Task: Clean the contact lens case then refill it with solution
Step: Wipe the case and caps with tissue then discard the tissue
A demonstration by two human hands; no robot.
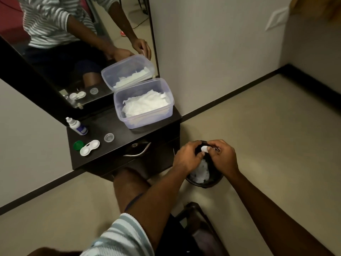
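Over a black bin (215, 179) on the floor, my left hand (186, 157) and my right hand (224, 156) meet fingertip to fingertip, both pinching a small white cap (204, 149). Crumpled white tissue (202, 172) shows just below the hands inside the bin; I cannot tell whether a hand holds it. On the dark dresser top (118, 126) lie the white contact lens case (89, 147) with both wells uncovered, a green cap (78, 145) touching its left end, a small clear cap (109, 137) and the solution bottle (77, 126), uncapped and lying tilted at the back left.
A clear plastic tub (147, 120) of white tissues stands at the dresser's back right against the mirror (73, 52). A drawer handle (137, 154) sticks out below the top. My knee (129, 183) is by the dresser; a dark stool (195, 215) is beneath me.
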